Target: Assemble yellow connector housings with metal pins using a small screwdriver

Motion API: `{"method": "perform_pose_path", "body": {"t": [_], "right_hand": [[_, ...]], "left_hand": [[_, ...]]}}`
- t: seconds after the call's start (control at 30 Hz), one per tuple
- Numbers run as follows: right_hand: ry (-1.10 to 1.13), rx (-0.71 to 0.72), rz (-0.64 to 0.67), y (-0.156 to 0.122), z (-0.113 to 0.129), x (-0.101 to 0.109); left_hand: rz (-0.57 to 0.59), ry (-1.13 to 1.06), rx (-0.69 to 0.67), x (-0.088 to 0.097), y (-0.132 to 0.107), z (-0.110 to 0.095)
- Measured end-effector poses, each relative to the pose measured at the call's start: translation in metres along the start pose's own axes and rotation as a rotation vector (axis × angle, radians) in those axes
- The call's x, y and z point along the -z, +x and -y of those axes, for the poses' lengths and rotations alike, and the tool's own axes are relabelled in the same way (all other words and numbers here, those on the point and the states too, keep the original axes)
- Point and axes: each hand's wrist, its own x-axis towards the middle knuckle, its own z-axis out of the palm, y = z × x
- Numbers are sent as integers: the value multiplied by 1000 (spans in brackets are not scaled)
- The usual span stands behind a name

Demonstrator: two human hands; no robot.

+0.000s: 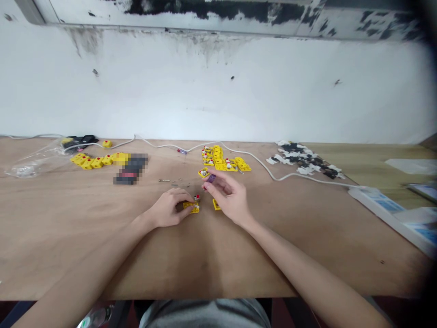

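Note:
My left hand point(171, 207) rests on the table with its fingers closed on a small open yellow plastic casing point(191, 209). Metal parts show inside that casing, and a small part with a red button point(197, 197) sits at its far edge. Just to the right, my right hand point(229, 193) is raised, pinching a small purple piece with a red end point(211, 178), perhaps a tool handle. Beneath its fingers lies a yellow half-shell point(216, 205), partly hidden. Beyond the fingertips is another yellow shell point(203, 172) with parts in it.
Several yellow shells point(223, 159) are grouped farther back. Finished-looking yellow boxes with red buttons point(97, 161) line up at the left. Black and white pieces point(303, 159) are heaped at the right. A white cable point(239, 150) runs to a power strip point(389, 214). Metal bits point(164, 181) lie nearby.

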Motion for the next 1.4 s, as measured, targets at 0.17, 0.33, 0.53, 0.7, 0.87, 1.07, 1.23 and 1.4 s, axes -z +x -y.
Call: {"method": "perform_pose_path", "body": {"t": [0.17, 0.33, 0.53, 0.7, 0.87, 1.07, 1.23, 1.4], "right_hand": [[-20, 23, -3, -2, 5, 1], [-54, 30, 25, -4, 4, 2], [-70, 44, 53, -5, 1, 4], [-51, 55, 34, -4, 5, 4], [-8, 36, -27, -2, 9, 5], [4, 38, -26, -3, 8, 6], [-3, 43, -14, -3, 10, 6], [21, 24, -34, -4, 14, 6]], "left_hand": [[-11, -12, 17, -2, 1, -1], [-15, 11, 4, -2, 0, -1], [-31, 40, 43, -6, 0, -1], [-68, 26, 172, -10, 3, -7], [-56, 14, 254, -12, 5, -12], [-14, -4, 211, -8, 8, -13], [12, -29, 167, -7, 9, -10], [14, -67, 97, -3, 7, -10]]}}
